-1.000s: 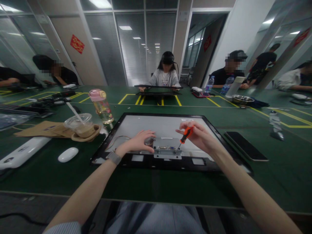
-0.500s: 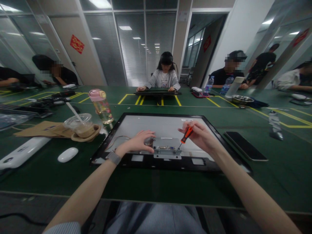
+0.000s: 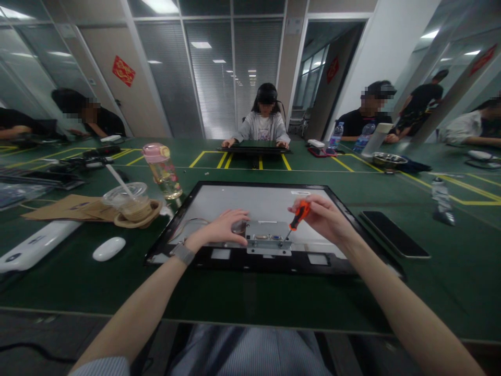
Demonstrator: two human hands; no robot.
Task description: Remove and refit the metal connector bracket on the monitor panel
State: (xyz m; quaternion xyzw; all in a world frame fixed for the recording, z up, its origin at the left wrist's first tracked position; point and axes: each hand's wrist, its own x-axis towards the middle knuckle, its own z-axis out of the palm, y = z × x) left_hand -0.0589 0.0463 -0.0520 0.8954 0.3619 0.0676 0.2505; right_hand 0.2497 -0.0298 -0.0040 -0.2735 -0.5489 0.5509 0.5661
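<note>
A monitor panel (image 3: 227, 196) with a black frame and pale back lies in front of me. At its near edge is a metal bracket (image 3: 270, 228) with video ports. My left hand (image 3: 227, 228) curves around the bracket's left end, thumb and fingers against it. In my right hand (image 3: 321, 214) an orange-and-black screwdriver (image 3: 299, 214) is pinched by its handle. It tilts down to the left, its tip near the bracket's right port, at or close to a screw too small to make out.
Right of the panel lies a black phone (image 3: 393, 234). On the left are a white mouse-shaped case (image 3: 109, 249), a long white device (image 3: 37, 244), an iced-drink cup (image 3: 131, 201) and a pink-lidded bottle (image 3: 162, 169). A person (image 3: 264, 122) sits opposite at another panel.
My right hand and the screwdriver have shifted very slightly, with the handle's angle a little changed. My left hand stays put. The person opposite has moved their hands and panel slightly.
</note>
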